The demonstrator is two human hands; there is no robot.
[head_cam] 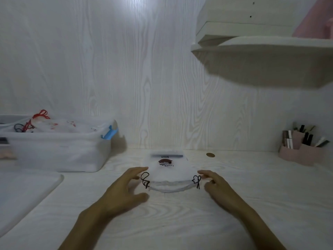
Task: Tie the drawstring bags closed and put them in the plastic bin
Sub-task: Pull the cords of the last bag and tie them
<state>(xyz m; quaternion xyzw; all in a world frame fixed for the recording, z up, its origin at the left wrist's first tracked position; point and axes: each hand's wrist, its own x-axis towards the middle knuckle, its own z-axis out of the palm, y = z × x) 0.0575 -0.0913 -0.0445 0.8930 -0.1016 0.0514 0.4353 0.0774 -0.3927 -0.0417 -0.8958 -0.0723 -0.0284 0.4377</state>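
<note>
white mesh bag (168, 175) flat on desk (180, 222) | my left hand (124, 190) loose beside left cord (145, 179) | right hand (219, 186) loose, fingertips by right cord (196, 180) | neither gripping

White desk (180, 222) carries bin (54, 150); drawstring bag (169, 174); lid (27, 192) — pink organizer (302, 154).

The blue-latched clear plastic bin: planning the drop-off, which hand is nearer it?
Left. The left hand lies at the white drawstring bag's bin-side edge; the right hand lies beyond the bag, farther from the bin.
</note>
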